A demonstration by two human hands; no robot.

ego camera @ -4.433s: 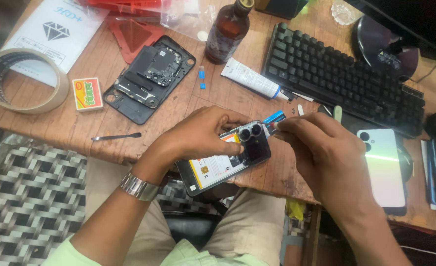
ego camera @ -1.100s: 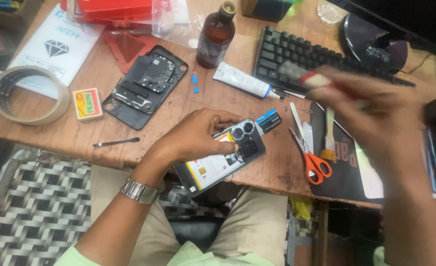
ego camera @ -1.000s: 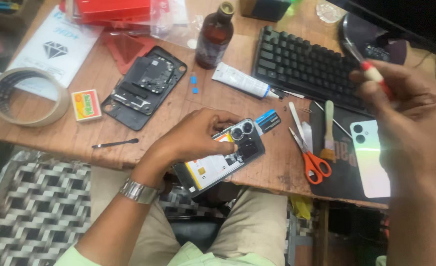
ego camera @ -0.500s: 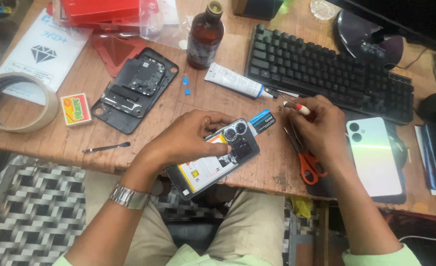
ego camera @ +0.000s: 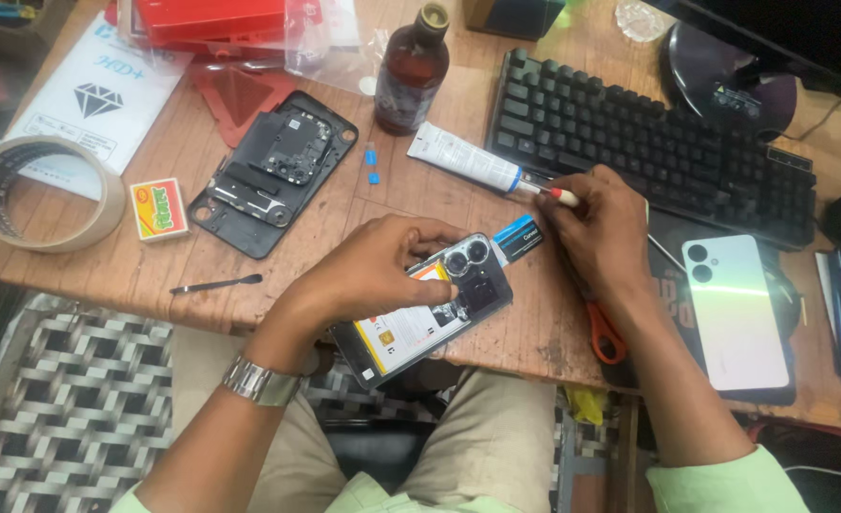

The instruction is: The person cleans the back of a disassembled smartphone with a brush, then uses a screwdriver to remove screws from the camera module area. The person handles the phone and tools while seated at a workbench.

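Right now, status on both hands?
Left hand grips opened phone at desk edge. Right hand pinches red-tipped tool beside glue tube. Scissors under wrist.

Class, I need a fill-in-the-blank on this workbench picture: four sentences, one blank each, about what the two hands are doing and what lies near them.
1. The left hand steadies an opened phone at the table's ____ edge.
2. The right hand grips a slim tool with a ____ tip.
3. The brown bottle stands to the ____ of the black keyboard.
4. The scissors under the right hand have ____ handles.

Missing words: near; red; left; orange
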